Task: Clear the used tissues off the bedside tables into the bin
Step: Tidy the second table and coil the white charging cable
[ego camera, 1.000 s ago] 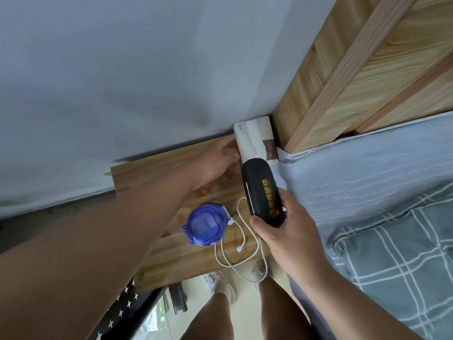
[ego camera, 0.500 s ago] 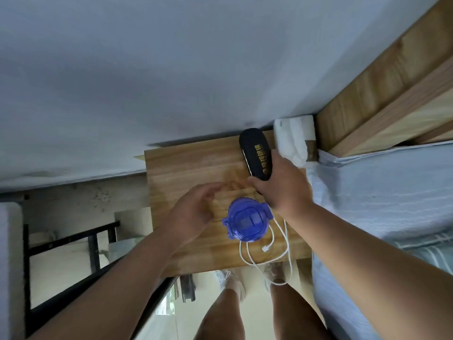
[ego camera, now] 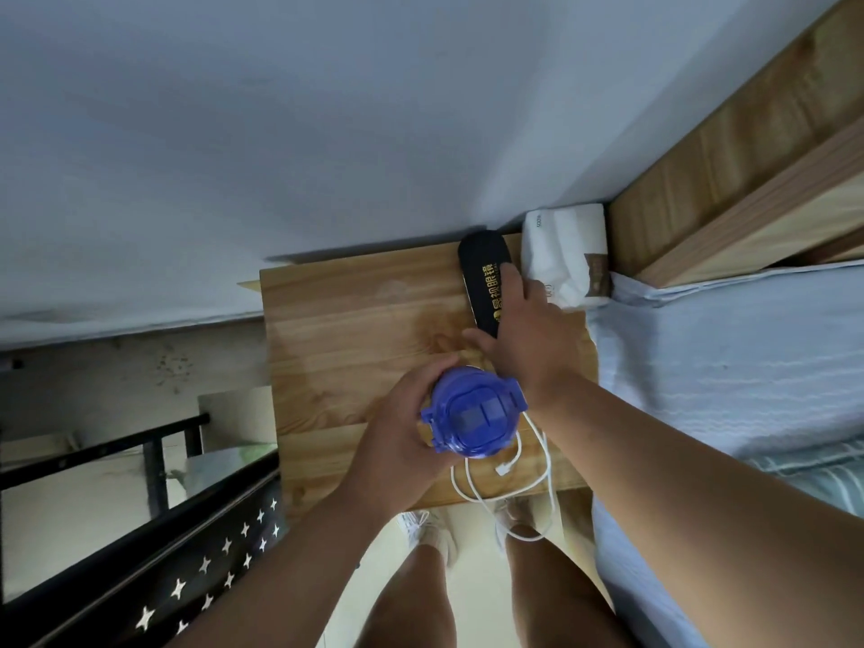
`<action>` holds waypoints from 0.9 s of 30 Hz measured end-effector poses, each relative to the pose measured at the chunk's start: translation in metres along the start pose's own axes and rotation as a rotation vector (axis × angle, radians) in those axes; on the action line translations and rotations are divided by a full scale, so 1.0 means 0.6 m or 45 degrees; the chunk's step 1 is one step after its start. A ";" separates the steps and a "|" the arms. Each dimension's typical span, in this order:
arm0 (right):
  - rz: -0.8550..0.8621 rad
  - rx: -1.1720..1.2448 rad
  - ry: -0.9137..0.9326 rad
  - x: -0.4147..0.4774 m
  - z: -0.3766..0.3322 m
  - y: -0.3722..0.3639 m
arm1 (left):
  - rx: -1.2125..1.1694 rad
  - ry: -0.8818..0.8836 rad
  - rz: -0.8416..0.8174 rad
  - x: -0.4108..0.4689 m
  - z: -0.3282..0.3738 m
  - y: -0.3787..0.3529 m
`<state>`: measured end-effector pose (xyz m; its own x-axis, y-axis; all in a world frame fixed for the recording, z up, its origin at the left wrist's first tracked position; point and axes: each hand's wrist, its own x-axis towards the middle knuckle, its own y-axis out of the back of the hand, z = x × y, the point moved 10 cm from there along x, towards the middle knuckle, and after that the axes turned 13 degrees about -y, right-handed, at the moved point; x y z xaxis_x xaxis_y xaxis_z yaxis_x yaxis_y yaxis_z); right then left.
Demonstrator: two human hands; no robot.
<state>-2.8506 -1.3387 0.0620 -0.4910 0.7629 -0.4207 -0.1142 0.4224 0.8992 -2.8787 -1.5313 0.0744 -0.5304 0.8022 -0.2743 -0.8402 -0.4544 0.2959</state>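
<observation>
I look down on a wooden bedside table [ego camera: 346,329]. My left hand [ego camera: 402,432] is wrapped around a blue-lidded bottle [ego camera: 472,416] that stands near the table's front. My right hand [ego camera: 533,334] rests on a black glasses case [ego camera: 481,268] lying along the table's back right, fingers curled over its near end. A white tissue pack [ego camera: 563,252] sits in the back right corner, touching the case. No loose used tissue shows on the table, and no bin is in sight.
A white charging cable [ego camera: 509,488] loops over the table's front edge. The bed [ego camera: 729,367] with a pale sheet lies to the right, its wooden headboard [ego camera: 729,180] behind. A black metal frame [ego camera: 140,530] stands to the left. My legs and shoes are below.
My right hand has carried the glasses case to the back of the table and set it flat. My left hand left the tissue pack and closed on the blue bottle.
</observation>
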 end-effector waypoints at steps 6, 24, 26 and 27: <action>0.054 -0.117 0.098 -0.014 0.005 0.013 | -0.042 0.052 0.174 0.020 -0.002 0.040; 0.136 0.016 0.252 0.001 0.022 0.017 | -0.138 -0.125 0.342 0.208 0.043 0.072; 0.112 0.025 0.252 0.003 0.024 0.014 | -0.157 -0.109 0.332 0.210 0.038 0.070; 0.100 0.032 0.254 0.004 0.025 0.013 | -0.168 -0.095 0.333 0.210 0.036 0.069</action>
<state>-2.8395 -1.3262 0.0662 -0.6592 0.6829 -0.3149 -0.0485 0.3792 0.9240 -2.9780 -1.4405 0.0716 -0.7250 0.6755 -0.1347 -0.6863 -0.6918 0.2246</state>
